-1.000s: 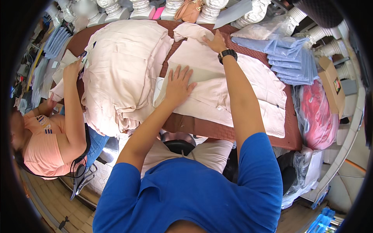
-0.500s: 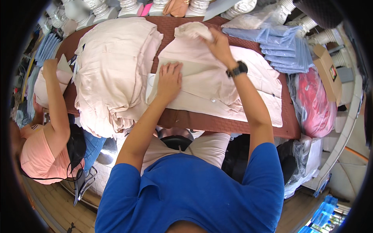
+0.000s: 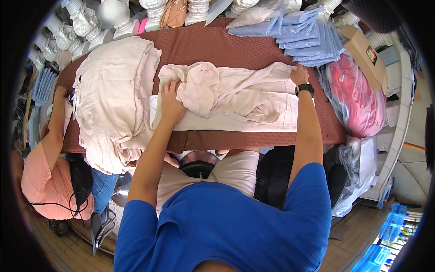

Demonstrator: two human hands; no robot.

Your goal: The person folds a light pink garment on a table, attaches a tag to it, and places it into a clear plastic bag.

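A light beige buttoned shirt (image 3: 244, 90) lies partly folded and rumpled across the brown tablecloth in front of me. My left hand (image 3: 172, 103) rests on the shirt's left end, its fingers stretched over the cloth. At the far right corner of the shirt, my right hand (image 3: 299, 75) has its fingers closed on the edge; a black watch is on that wrist. Bunched fabric lies along the middle, while the near strip is flatter. A white card (image 3: 153, 106) shows just left of the shirt, partly covered.
A tall pile of beige garments (image 3: 113, 86) stands to the left. Blue garments in clear bags (image 3: 312, 43) are stacked at the far right, near a red bagged bundle (image 3: 355, 95) and a cardboard box (image 3: 364, 54). Beyond the left pile sits a co-worker in a peach shirt (image 3: 38, 183).
My right hand has moved from the shirt's far middle to its right corner. The raised flap now lies down, bunched across the middle. My left hand stays on the left end.
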